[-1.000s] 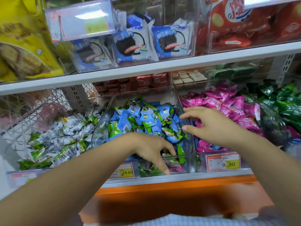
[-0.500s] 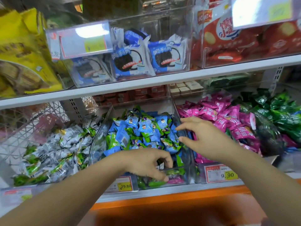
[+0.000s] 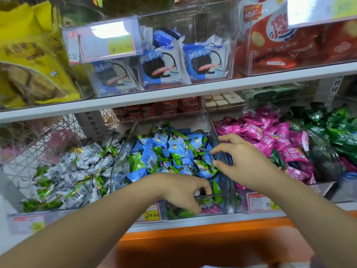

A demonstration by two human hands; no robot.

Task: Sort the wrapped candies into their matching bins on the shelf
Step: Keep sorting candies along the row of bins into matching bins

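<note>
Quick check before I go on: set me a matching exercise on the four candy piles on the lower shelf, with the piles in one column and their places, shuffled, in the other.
Piles:
1. silver candies
2. blue candies
3. pink candies
4. dark green candies

Places along the row:
A. far right
B. centre
C. far left
D. just right of centre

Pairs: 1-C, 2-B, 3-D, 4-A
</note>
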